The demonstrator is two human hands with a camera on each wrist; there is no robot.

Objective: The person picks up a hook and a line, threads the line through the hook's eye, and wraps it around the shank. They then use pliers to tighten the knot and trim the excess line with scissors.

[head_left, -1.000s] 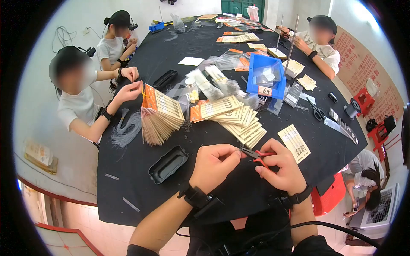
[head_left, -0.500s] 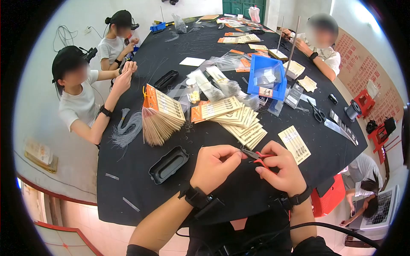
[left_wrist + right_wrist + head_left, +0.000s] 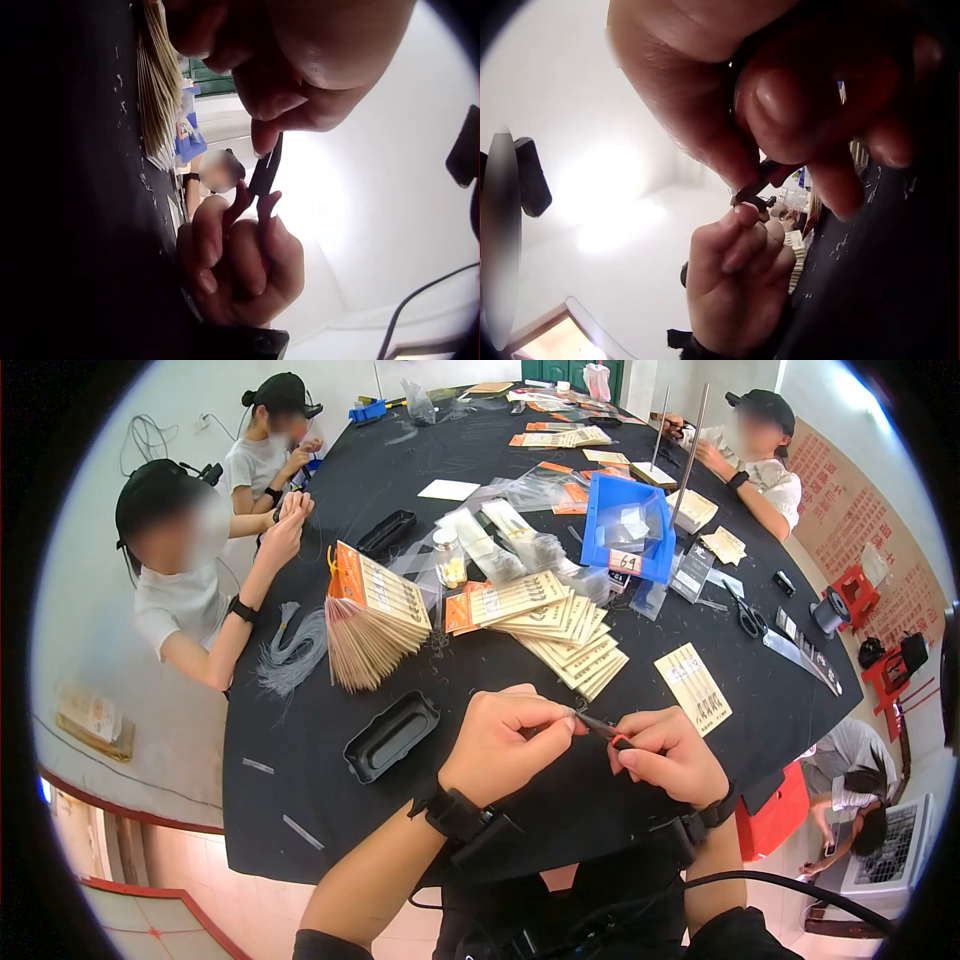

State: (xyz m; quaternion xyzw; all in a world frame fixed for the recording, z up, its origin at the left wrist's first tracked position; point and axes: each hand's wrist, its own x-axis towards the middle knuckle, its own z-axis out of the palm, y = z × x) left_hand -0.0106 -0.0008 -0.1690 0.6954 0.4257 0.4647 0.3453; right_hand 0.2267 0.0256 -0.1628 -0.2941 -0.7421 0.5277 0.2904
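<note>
My right hand point(image 3: 672, 752) grips a pair of small pliers point(image 3: 598, 726) with red handles and dark jaws, which point toward my left hand point(image 3: 500, 745). Thumb and index finger of the left hand pinch a tiny dark piece point(image 3: 581, 706) right at the pliers' tip; its exact kind I cannot tell. In the left wrist view the pliers point(image 3: 262, 176) span between both hands, with the handles spread apart. The right wrist view has the left fingertips close against the pliers' nose point(image 3: 751, 189). Both hands are above the near part of the black-covered table point(image 3: 500, 840).
A fanned stack of printed cards point(image 3: 560, 635), a standing bundle of cards point(image 3: 375, 620) and a single card point(image 3: 693, 688) lie ahead. Left is a black tray point(image 3: 392, 736). Farther off are a blue bin point(image 3: 628, 528), scissors point(image 3: 745, 612) and a jar point(image 3: 449, 556). Several people sit around.
The pliers have turned in my right hand, so their red handles show less. The right hand has shifted slightly right and down. My left hand keeps its pinch near the tip.
</note>
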